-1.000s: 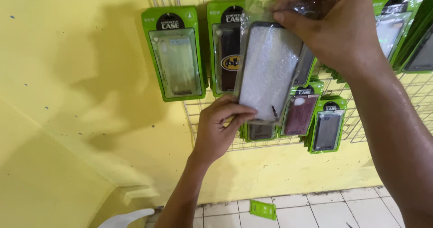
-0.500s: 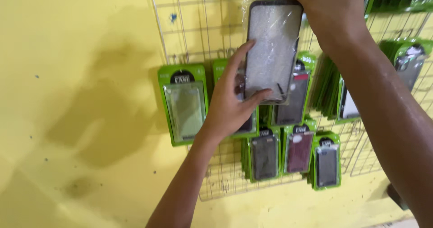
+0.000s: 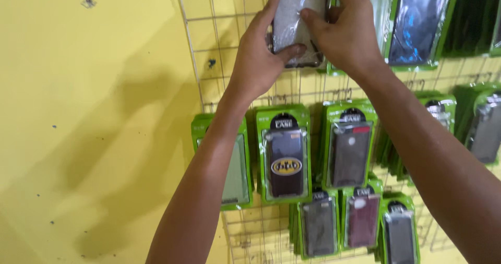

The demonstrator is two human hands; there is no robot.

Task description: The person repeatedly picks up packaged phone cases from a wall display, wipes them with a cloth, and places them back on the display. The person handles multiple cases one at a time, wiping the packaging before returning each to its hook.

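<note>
Both my hands hold one glittery silver phone case (image 3: 296, 14) in a clear plastic sleeve, raised against the top of a wire grid rack (image 3: 209, 50) on a yellow wall. My left hand (image 3: 261, 55) grips its left edge and lower part with the thumb across the front. Fingers of my right hand (image 3: 344, 34) press on its right side. The case's upper end runs out of the picture.
Below my hands hang several phone cases in green packages: a pale one (image 3: 235, 175), a black one with a yellow oval emblem (image 3: 284, 159), a dark grey one (image 3: 348, 152) and more lower down. Other packages (image 3: 417, 24) hang at upper right.
Both hands have carried the glittery case upward on the rack, and my view has tilted up with them. The left hand went from the lower packages to gripping the case.
</note>
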